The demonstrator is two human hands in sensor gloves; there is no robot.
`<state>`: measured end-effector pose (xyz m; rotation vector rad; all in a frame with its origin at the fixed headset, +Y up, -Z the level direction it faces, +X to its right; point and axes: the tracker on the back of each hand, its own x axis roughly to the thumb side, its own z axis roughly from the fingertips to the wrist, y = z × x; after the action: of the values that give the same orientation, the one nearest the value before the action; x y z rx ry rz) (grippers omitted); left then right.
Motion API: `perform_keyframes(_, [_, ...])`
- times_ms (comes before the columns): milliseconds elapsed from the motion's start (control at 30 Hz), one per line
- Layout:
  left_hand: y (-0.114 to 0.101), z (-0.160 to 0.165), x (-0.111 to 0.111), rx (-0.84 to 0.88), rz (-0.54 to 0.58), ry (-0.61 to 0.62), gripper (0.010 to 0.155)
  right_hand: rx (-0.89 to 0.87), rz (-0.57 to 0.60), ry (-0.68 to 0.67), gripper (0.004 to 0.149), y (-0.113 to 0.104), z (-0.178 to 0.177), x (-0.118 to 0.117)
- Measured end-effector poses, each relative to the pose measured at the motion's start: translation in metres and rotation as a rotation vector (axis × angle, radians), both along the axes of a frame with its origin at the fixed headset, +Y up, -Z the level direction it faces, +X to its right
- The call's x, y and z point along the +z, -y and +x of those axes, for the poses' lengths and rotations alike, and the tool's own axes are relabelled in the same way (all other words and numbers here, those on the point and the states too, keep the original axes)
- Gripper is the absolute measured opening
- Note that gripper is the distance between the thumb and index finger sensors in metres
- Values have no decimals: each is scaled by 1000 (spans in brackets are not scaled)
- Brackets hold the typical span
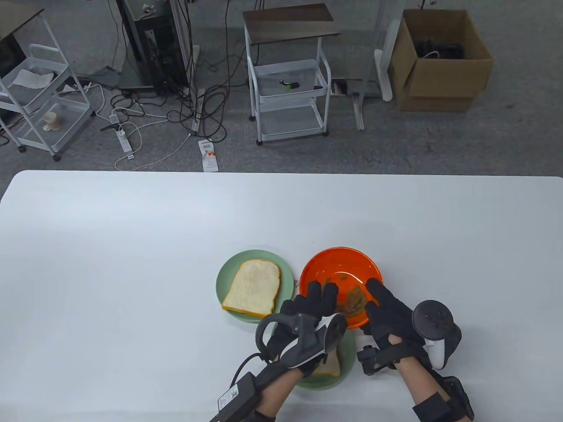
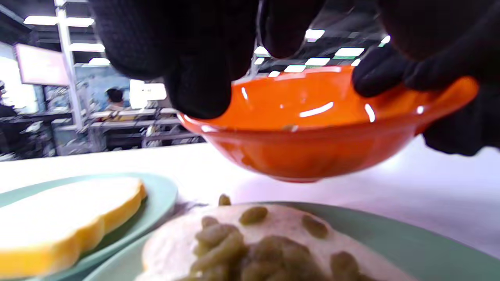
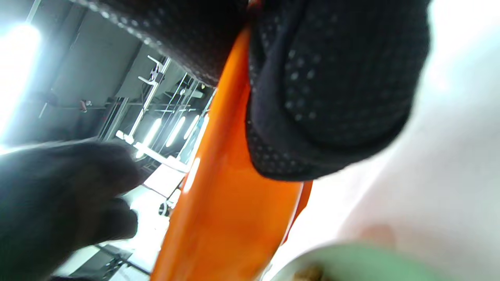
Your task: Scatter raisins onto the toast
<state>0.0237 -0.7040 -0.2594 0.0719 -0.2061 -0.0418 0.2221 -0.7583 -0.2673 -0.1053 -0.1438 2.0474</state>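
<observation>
Lab or test room, not a kitchen. My white table (image 1: 132, 246) sits on grey carpet. Beyond it: two white wire carts (image 1: 288, 94) (image 1: 37, 94), a black equipment stand (image 1: 151, 44) trailing loose cables (image 1: 193, 101) to a power strip (image 1: 123, 136), an open cardboard box (image 1: 440, 61). Left wrist view shows ceiling strip lights (image 2: 62, 21) and rows of benches (image 2: 129, 121).
</observation>
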Motion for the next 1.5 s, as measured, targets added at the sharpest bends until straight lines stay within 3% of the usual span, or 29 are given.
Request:
perform_keyframes(200, [2,31,-30,-306,-279,-183,97,28,51,-22,55,-4,-16,13])
perform_keyframes(300, [6,37,-40,-261,-384,-206,94,23,41,-22,54,-2,-17,15])
perform_keyframes(467, [7,36,-45,-168,-426,-275,90,-121,-31,-15,53,0,-15,18])
perform_keyframes(767, [5,41,-41,-37,-288,-216,59,-158,-10,4,50,-2,-11,21])
perform_keyframes(967, [0,36,-39,-25,-205,-209,49,-195,-20,-15,50,-4,-14,23])
perform_keyframes(1233, [11,23,-37,27,-177,-159,46,-125,-61,-74,52,4,-19,16])
perform_keyframes(1500, [-16,9,-29,172,-108,-82,46,-99,-55,-65,52,5,-19,15])
